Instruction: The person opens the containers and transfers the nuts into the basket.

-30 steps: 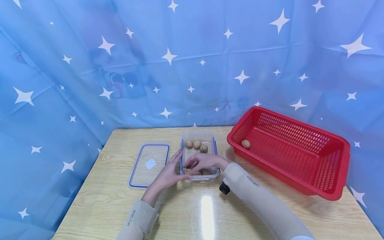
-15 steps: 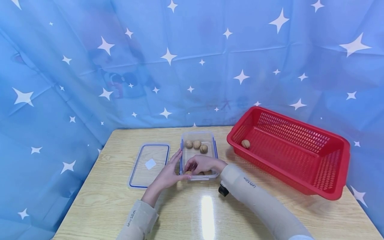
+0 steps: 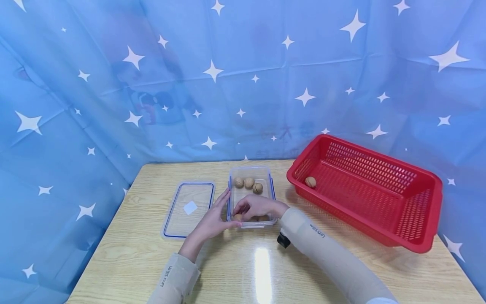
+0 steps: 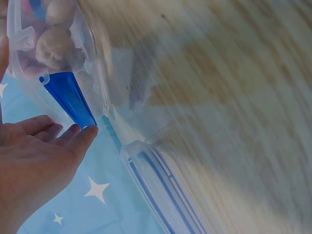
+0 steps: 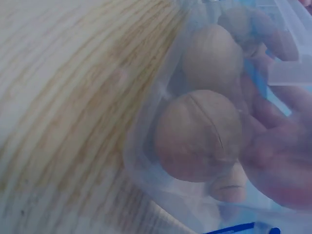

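Note:
A clear plastic food container (image 3: 271, 182) with blue trim holds several walnuts (image 3: 257, 188). Three lie toward its far end, and others line its near end. My left hand (image 3: 210, 221) rests along the container's left side, fingers extended and thumb at the near left corner; in the left wrist view its fingertips meet a blue clip (image 4: 70, 97). My right hand (image 3: 258, 206) reaches down inside, its curled fingers and thumb around the near left walnut (image 3: 238, 217). Through the cloudy wall in the right wrist view, two more walnuts (image 5: 199, 135) sit beside those fingers.
The container's lid (image 3: 182, 231), with a white square label, lies flat on the wooden table (image 3: 129, 253) at the left. A red perforated basket (image 3: 364, 177) stands at the right with one walnut (image 3: 310, 182) in its left corner. A blue starred curtain (image 3: 243, 84) hangs behind.
My right hand has shifted only slightly inside the container, and the near walnuts beside it sit a little further right. The left hand stays in place.

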Action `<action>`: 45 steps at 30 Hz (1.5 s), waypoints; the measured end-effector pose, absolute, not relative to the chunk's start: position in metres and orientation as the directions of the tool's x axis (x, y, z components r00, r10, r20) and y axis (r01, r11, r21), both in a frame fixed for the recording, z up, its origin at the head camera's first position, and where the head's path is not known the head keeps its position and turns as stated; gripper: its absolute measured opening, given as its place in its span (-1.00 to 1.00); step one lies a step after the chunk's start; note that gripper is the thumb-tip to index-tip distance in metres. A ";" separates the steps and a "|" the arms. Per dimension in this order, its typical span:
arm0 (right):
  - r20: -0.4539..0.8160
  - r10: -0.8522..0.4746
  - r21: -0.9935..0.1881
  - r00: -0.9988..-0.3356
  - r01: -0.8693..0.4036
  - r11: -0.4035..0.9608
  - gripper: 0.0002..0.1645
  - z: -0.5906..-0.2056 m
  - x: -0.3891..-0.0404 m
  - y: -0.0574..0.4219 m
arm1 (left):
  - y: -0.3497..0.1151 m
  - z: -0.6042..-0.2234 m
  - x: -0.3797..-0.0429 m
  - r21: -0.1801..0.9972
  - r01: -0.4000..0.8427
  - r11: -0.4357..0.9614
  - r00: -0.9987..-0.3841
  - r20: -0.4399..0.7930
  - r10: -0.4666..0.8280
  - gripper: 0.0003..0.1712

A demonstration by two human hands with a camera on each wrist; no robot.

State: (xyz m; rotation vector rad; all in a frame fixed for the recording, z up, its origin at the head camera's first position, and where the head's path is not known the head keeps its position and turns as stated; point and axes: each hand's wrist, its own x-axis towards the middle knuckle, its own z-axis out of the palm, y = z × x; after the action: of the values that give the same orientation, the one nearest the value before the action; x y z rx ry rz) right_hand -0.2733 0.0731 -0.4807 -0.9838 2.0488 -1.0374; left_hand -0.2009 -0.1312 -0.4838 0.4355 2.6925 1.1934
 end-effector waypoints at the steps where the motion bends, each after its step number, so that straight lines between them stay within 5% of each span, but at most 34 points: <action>1: -0.195 -0.829 -0.851 -0.525 -0.329 0.409 -0.58 -0.479 -0.273 0.074 | -0.131 -0.484 -0.201 0.743 0.198 0.639 -0.944 -0.030 0.328 0.26; 31: -0.079 -0.779 -0.818 -0.622 -0.406 0.407 -0.57 -0.421 -0.297 0.109 | -0.131 -0.482 -0.200 0.750 0.186 0.634 -0.941 -0.049 0.334 0.22; 45: -0.057 -0.673 -0.823 -0.738 -0.346 0.450 -0.51 -0.380 -0.314 0.163 | -0.132 -0.481 -0.200 0.746 0.179 0.641 -0.943 -0.055 0.328 0.25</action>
State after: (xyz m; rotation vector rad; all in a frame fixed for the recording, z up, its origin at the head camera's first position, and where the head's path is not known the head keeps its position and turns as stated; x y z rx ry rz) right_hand -0.3142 0.1633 -0.3797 -0.8621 2.3291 -1.1935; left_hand -0.2003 -0.1316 -0.4812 0.4180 2.6742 1.1854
